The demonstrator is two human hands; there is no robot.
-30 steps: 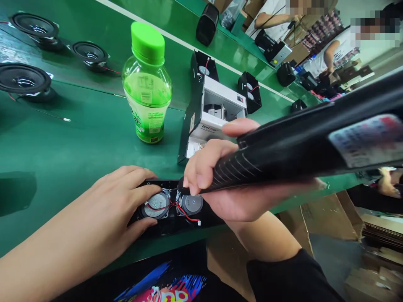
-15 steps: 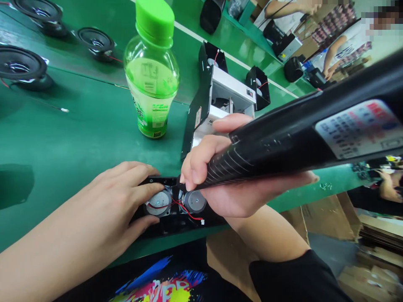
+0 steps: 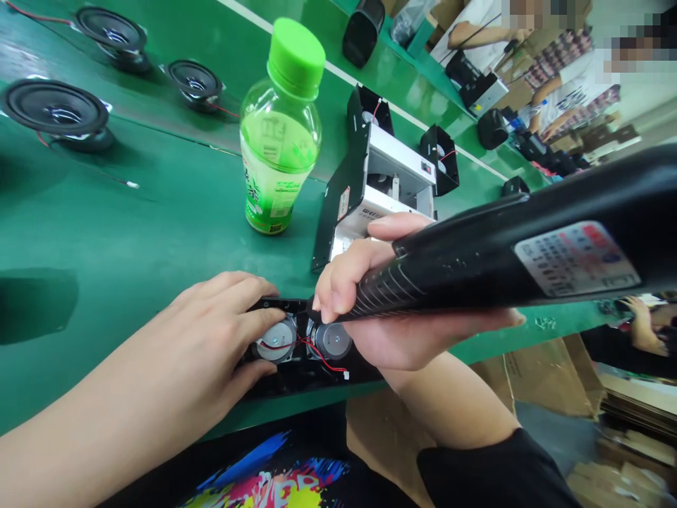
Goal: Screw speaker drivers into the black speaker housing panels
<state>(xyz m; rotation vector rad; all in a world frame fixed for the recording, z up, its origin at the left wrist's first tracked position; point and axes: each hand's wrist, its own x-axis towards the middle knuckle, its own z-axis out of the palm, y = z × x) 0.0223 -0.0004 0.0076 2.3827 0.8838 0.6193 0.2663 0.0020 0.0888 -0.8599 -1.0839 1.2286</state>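
My left hand (image 3: 216, 321) grips a small speaker (image 3: 278, 340), its thumb and fingers around the silver magnet. That speaker sits face down in a black speaker housing (image 3: 307, 377) on the bench. A second speaker (image 3: 335, 343) lies beside it, and red and black wires (image 3: 324, 358) with a white plug cross both. My right hand (image 3: 407, 339) is wrapped round a black electric screwdriver (image 3: 465, 247) with a white label. The tool slants down to the left, its nose over the housing's upper edge between the two speakers. The fingers hide the very tip.
Behind the hands stand a green-capped drink bottle (image 3: 283, 134) and a white and black speaker cabinet (image 3: 343, 204). Loose speakers (image 3: 58, 109) lie at the far left on the green bench (image 3: 159, 233). Cardboard boxes (image 3: 544, 374) are at the right. Other people work across the bench.
The view has shifted, so the bottle, speakers and cabinet appear farther right. The screwdriver's rear end sits slightly lower in view. Both hands keep their grips.
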